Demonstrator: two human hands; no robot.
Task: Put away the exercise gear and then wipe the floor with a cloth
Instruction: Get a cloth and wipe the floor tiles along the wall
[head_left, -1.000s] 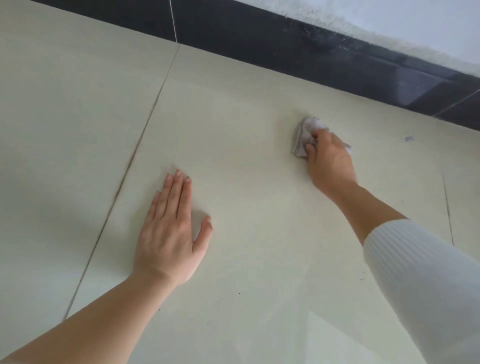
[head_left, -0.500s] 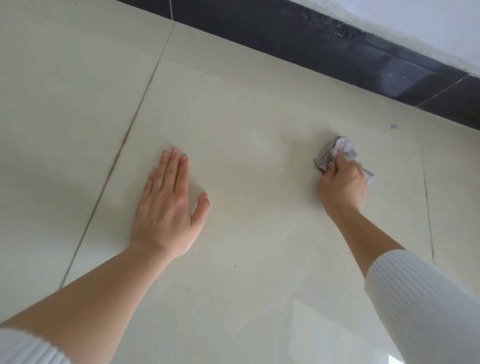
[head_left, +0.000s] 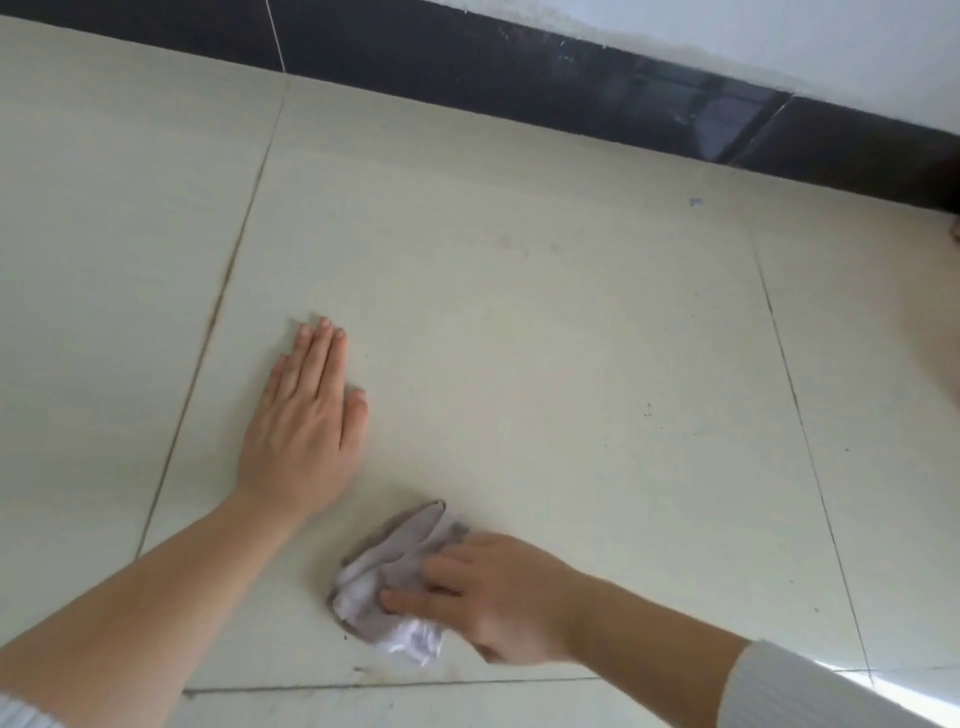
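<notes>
Cloth (head_left: 400, 545), seemingly half under right fingers (head_left: 441, 570)

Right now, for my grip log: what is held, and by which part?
The right hand holds the crumpled cloth, fingers across its top; left hand holds nothing.

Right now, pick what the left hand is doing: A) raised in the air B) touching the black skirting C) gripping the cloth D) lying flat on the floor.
D: the left hand lies palm-down, fingers straight, on the floor; the right hand holds the cloth.
</notes>
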